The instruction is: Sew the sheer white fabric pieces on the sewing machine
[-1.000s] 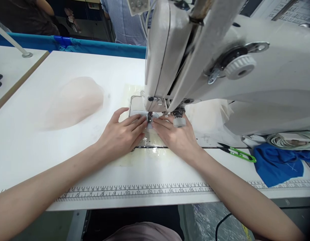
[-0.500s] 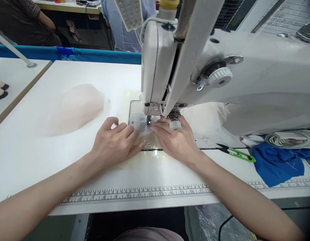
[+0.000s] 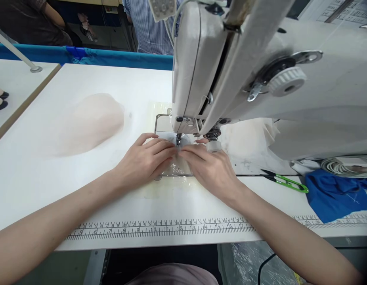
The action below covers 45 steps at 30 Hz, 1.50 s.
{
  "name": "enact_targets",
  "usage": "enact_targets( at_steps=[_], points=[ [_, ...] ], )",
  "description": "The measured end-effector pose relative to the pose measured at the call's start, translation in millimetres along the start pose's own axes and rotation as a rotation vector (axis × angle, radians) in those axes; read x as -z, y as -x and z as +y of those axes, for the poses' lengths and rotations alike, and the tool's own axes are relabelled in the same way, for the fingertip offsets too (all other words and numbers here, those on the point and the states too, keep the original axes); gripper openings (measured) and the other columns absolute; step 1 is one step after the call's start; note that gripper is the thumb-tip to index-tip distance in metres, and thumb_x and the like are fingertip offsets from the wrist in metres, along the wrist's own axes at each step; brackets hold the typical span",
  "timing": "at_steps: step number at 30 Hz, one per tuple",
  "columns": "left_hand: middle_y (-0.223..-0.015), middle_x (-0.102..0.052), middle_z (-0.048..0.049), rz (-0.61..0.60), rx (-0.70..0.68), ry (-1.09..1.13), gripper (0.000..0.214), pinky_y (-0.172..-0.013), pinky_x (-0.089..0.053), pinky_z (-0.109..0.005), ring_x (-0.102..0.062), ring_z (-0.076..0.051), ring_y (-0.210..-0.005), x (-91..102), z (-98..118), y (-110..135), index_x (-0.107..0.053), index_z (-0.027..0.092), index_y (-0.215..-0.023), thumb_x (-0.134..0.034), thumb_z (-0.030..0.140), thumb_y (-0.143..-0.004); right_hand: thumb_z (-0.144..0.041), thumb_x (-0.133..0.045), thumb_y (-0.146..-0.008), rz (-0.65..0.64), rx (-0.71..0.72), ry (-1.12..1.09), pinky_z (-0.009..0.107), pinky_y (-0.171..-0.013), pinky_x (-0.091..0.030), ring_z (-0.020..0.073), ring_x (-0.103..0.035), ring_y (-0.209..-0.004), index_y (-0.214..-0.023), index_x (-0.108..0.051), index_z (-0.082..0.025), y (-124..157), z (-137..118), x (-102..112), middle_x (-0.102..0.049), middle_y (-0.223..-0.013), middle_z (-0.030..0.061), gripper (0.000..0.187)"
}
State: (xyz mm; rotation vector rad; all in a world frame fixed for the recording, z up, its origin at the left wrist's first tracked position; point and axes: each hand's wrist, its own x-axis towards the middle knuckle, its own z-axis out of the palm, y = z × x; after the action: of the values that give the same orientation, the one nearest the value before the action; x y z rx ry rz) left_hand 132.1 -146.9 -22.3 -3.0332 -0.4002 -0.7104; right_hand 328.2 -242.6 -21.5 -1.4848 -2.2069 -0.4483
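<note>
A white sewing machine (image 3: 188, 67) stands over the table, its presser foot (image 3: 178, 140) low at the metal plate. Just left of the foot, my left hand (image 3: 149, 158) has its fingers drawn together, tips close to the needle area. From the other side my right hand (image 3: 211, 166) reaches in with its fingertips pinched, almost meeting the left ones. Whatever lies between the fingertips is too thin and too covered to make out. A sheer beige fabric piece (image 3: 94, 122) lies flat to the left. More pale fabric (image 3: 249, 138) lies under the machine arm.
Green-handled thread snips (image 3: 286, 183) and a crumpled blue cloth (image 3: 336, 194) lie at right, beside a coiled pale cord (image 3: 346, 164). A ruler strip (image 3: 153, 228) runs along the front edge. Beyond the blue fabric trough (image 3: 121, 58) are two people.
My left hand has moved right and up toward the presser foot, its fingers now straighter and closer together. My right hand stays near the foot. The view has shifted slightly.
</note>
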Motion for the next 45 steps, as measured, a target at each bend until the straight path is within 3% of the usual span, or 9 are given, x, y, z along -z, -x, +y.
enact_targets(
  at_steps=[3,7,15,19,24,36,45],
  points=[
    [-0.114,-0.069,-0.0096,-0.035,-0.010,-0.065,0.034,-0.100,-0.041,-0.044,-0.065,-0.022,-0.105,-1.3,1.3,0.8,-0.062,0.013,-0.122,-0.046,0.033,-0.100,-0.013,-0.052,-0.094,-0.056,-0.034,-0.005,0.032,-0.083,-0.043,0.0147,-0.063,-0.077,-0.092,-0.071,-0.018,1.0,0.9,0.3,-0.075,-0.096,0.0021,0.020],
    [-0.113,-0.068,-0.0111,-0.072,-0.025,-0.123,0.041,-0.103,-0.040,-0.048,-0.065,-0.024,-0.107,-0.6,0.1,3.3,-0.063,0.015,-0.123,-0.043,0.041,-0.100,-0.023,-0.052,-0.098,-0.078,-0.011,-0.060,0.034,-0.087,-0.042,0.0158,-0.064,-0.085,-0.090,-0.072,-0.019,1.1,-1.0,1.8,-0.075,-0.102,0.0014,0.021],
    [-0.126,-0.066,-0.0107,-0.064,-0.080,-0.193,0.045,-0.108,-0.041,-0.045,-0.059,-0.025,-0.122,-4.3,2.2,5.4,-0.060,0.013,-0.128,-0.045,0.045,-0.100,-0.022,-0.051,-0.097,-0.131,-0.029,0.069,0.037,-0.095,-0.042,0.0201,-0.064,-0.099,-0.101,-0.068,-0.014,-1.8,0.8,0.6,-0.072,-0.114,0.0051,0.019],
    [-0.126,-0.066,-0.0122,-0.069,-0.067,-0.226,0.048,-0.109,-0.041,-0.047,-0.060,-0.026,-0.121,-4.5,7.7,4.0,-0.059,0.011,-0.128,-0.045,0.046,-0.100,-0.024,-0.052,-0.097,-0.119,-0.032,0.126,0.038,-0.102,-0.038,0.0203,-0.065,-0.095,-0.107,-0.067,-0.012,-2.2,1.0,-0.6,-0.074,-0.105,0.0066,0.022],
    [-0.127,-0.066,-0.0117,-0.092,-0.039,-0.238,0.046,-0.110,-0.039,-0.048,-0.060,-0.026,-0.122,-2.8,11.7,1.9,-0.058,0.014,-0.128,-0.043,0.047,-0.100,-0.026,-0.054,-0.097,-0.116,-0.045,0.149,0.039,-0.109,-0.031,0.0202,-0.065,-0.096,-0.101,-0.069,-0.014,-1.5,0.0,-0.8,-0.075,-0.103,0.0066,0.020],
    [-0.124,-0.067,-0.0118,-0.028,-0.026,-0.225,0.047,-0.111,-0.039,-0.050,-0.062,-0.025,-0.118,-7.3,12.0,2.5,-0.060,0.015,-0.128,-0.044,0.048,-0.099,-0.026,-0.052,-0.097,-0.128,-0.055,0.135,0.042,-0.108,-0.032,0.0220,-0.064,-0.099,-0.099,-0.070,-0.015,0.0,1.2,-3.6,-0.076,-0.090,0.0075,0.021],
    [-0.127,-0.065,-0.0133,-0.067,-0.021,-0.243,0.049,-0.111,-0.038,-0.051,-0.060,-0.026,-0.121,-6.8,10.9,1.8,-0.059,0.012,-0.129,-0.040,0.048,-0.101,-0.026,-0.053,-0.097,-0.119,-0.039,0.152,0.042,-0.110,-0.030,0.0227,-0.065,-0.098,-0.115,-0.065,-0.008,0.1,2.0,-3.4,-0.076,-0.094,0.0081,0.028]
  ],
)
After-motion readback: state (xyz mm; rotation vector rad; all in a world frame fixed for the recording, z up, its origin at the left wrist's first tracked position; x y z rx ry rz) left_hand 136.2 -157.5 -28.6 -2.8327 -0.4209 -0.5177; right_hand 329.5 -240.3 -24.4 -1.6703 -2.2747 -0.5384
